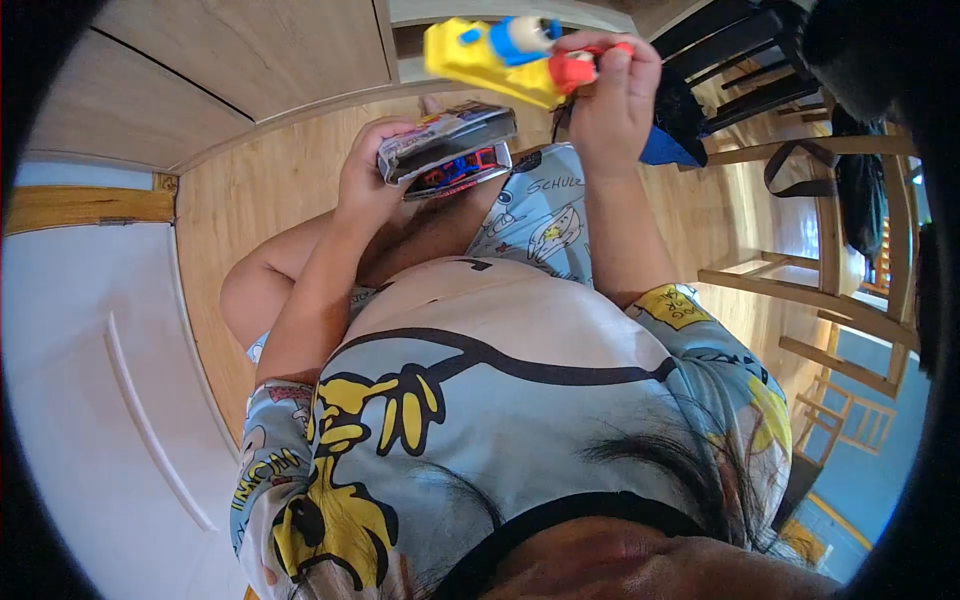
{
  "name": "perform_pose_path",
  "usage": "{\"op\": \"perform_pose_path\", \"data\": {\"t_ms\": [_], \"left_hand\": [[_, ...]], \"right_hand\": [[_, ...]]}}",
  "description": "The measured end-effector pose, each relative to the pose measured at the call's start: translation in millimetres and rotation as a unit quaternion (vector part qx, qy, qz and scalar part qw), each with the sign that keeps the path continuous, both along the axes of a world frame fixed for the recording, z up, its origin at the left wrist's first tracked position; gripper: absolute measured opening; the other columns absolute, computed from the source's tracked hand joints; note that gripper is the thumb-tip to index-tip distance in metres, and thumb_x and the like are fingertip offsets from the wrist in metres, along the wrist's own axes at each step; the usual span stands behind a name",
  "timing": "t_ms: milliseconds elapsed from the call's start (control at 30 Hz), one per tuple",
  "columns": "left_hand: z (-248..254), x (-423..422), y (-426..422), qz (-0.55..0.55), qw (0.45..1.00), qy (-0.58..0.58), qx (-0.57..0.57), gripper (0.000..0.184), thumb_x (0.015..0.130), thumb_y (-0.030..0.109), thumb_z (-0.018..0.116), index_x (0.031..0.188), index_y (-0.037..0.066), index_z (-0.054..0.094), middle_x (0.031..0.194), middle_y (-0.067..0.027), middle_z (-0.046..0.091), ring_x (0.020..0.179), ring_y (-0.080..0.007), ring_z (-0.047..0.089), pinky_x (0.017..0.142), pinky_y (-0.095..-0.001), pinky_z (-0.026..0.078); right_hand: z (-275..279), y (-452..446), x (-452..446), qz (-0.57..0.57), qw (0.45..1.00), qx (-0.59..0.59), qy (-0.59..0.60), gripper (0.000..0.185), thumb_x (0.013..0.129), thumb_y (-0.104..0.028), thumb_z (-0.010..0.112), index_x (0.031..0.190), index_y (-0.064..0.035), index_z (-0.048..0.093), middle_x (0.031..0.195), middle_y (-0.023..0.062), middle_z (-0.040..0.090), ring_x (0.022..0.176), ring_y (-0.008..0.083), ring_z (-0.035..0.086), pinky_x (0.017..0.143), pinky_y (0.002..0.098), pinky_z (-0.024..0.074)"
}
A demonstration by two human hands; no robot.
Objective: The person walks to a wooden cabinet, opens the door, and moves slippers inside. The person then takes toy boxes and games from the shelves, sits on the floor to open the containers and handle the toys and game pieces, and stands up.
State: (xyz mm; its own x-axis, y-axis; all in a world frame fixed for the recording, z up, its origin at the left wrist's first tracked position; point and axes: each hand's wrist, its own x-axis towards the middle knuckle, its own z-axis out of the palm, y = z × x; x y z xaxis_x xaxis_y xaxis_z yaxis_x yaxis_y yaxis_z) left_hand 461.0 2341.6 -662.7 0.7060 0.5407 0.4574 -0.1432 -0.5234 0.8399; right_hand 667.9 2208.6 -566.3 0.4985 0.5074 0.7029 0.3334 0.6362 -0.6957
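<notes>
My left hand (372, 165) is closed on the left end of a small open box (445, 140), held above my crossed legs. Red and blue items (462, 168) show inside the box, too small to name. Up at the top centre, my right hand (617, 85) pinches the red end of a yellow, blue and red toy (500, 62). The toy is raised above the box, apart from it, and has a whitish round part on its blue piece. My right hand's fingertips are partly blurred.
Wooden cabinet doors (240, 60) stand at the upper left, a white panel (100, 350) at the left. Wooden chair frames (820, 290) and a black strap (800, 170) are on the right. A dark and blue item (672, 148) lies beside my right wrist.
</notes>
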Motion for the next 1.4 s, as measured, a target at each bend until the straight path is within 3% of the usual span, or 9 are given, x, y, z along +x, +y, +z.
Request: {"op": "perform_pose_path", "data": {"t_ms": [67, 400, 600, 900, 967, 1067, 1167, 1267, 1400], "left_hand": [[-1.0, -3.2, 1.6, -0.019, 1.000, 0.007, -0.011, 0.049, 0.066, -0.008, 0.070, 0.111, 0.005, 0.055, 0.116, -0.0113, 0.054, 0.111, -0.0229, 0.052, 0.095, -0.0313, 0.041], [-9.1, -2.3, -0.7, -0.032, 0.972, 0.053, -0.226, 0.047, 0.071, -0.006, 0.069, 0.114, 0.005, 0.053, 0.112, -0.0063, 0.056, 0.106, -0.0175, 0.054, 0.093, -0.0296, 0.043], [13.7, -7.7, 0.1, -0.086, 0.996, 0.001, 0.020, 0.051, 0.071, -0.001, 0.069, 0.117, 0.003, 0.049, 0.120, -0.0130, 0.051, 0.114, -0.0216, 0.049, 0.098, -0.0325, 0.038], [41.1, -11.2, -12.3, -0.154, 0.980, -0.058, -0.110, 0.048, 0.064, 0.000, 0.074, 0.107, 0.003, 0.052, 0.109, -0.0131, 0.053, 0.103, -0.0238, 0.054, 0.092, -0.0332, 0.042], [38.5, -12.9, -13.1, -0.182, 0.976, -0.057, -0.109, 0.047, 0.064, 0.004, 0.074, 0.106, 0.002, 0.052, 0.106, -0.0124, 0.054, 0.101, -0.0232, 0.054, 0.091, -0.0325, 0.042], [24.8, -15.4, -17.5, -0.283, 0.838, -0.104, -0.454, 0.045, 0.068, 0.024, 0.072, 0.101, 0.000, 0.052, 0.098, -0.0127, 0.055, 0.096, -0.0238, 0.055, 0.088, -0.0329, 0.043], [19.4, -9.6, -10.7, -0.249, 0.813, -0.171, -0.497, 0.062, 0.083, 0.061, 0.041, 0.092, 0.000, 0.053, 0.082, -0.0143, 0.057, 0.078, -0.0258, 0.056, 0.081, -0.0385, 0.045], [7.9, -7.6, 9.7, -0.330, 0.775, -0.165, -0.512, 0.065, 0.088, 0.061, 0.031, 0.090, 0.001, 0.054, 0.069, -0.0125, 0.057, 0.065, -0.0266, 0.055, 0.079, -0.0389, 0.046], [22.4, -6.1, -8.7, -0.138, 0.812, 0.041, -0.566, 0.053, 0.090, 0.052, 0.041, 0.099, 0.001, 0.054, 0.072, -0.0123, 0.057, 0.060, -0.0235, 0.055, 0.056, -0.0327, 0.045]], "right_hand": [[-4.3, -7.6, 28.3, 0.072, 0.986, 0.036, 0.149, 0.018, 0.100, -0.021, 0.038, 0.110, -0.0053, 0.040, 0.099, 0.0195, 0.060, 0.090, 0.0258, 0.061, 0.084, 0.0366, 0.0491], [-10.7, -8.4, 15.0, -0.052, 0.989, -0.064, 0.124, 0.018, 0.101, -0.020, 0.037, 0.109, -0.0046, 0.040, 0.096, 0.0179, 0.061, 0.087, 0.0301, 0.063, 0.082, 0.0391, 0.0507], [-17.9, 0.1, 19.6, -0.020, 0.957, -0.075, 0.281, 0.017, 0.098, -0.019, 0.043, 0.107, -0.0043, 0.044, 0.090, 0.0155, 0.062, 0.078, 0.0225, 0.063, 0.072, 0.0318, 0.0528], [-26.7, -4.1, 27.9, 0.174, 0.793, -0.116, 0.572, 0.014, 0.096, -0.015, 0.045, 0.099, -0.0026, 0.049, 0.088, 0.0147, 0.062, 0.078, 0.0231, 0.061, 0.077, 0.0339, 0.0520], [-27.3, -4.7, 25.2, 0.158, 0.812, -0.118, 0.550, 0.014, 0.097, -0.016, 0.045, 0.099, -0.0026, 0.049, 0.088, 0.0142, 0.062, 0.078, 0.0226, 0.061, 0.076, 0.0335, 0.0521], [-28.1, -4.9, 20.3, 0.123, 0.855, -0.134, 0.485, 0.017, 0.097, -0.019, 0.045, 0.101, -0.0029, 0.051, 0.089, 0.0129, 0.062, 0.079, 0.0219, 0.062, 0.075, 0.0333, 0.0523], [-22.7, -1.6, 4.3, 0.084, 0.887, -0.154, 0.426, 0.019, 0.097, -0.021, 0.046, 0.104, -0.0035, 0.050, 0.090, 0.0126, 0.062, 0.080, 0.0228, 0.062, 0.075, 0.0341, 0.0520], [-24.2, 2.9, -5.4, 0.059, 0.903, -0.176, 0.386, 0.019, 0.097, -0.021, 0.046, 0.106, -0.0043, 0.048, 0.091, 0.0124, 0.061, 0.081, 0.0239, 0.062, 0.076, 0.0349, 0.0511], [-29.6, 7.0, -22.4, 0.061, 0.916, -0.192, 0.348, 0.018, 0.097, -0.021, 0.046, 0.106, -0.0052, 0.047, 0.091, 0.0097, 0.059, 0.082, 0.0220, 0.062, 0.074, 0.0332, 0.0507]]}}
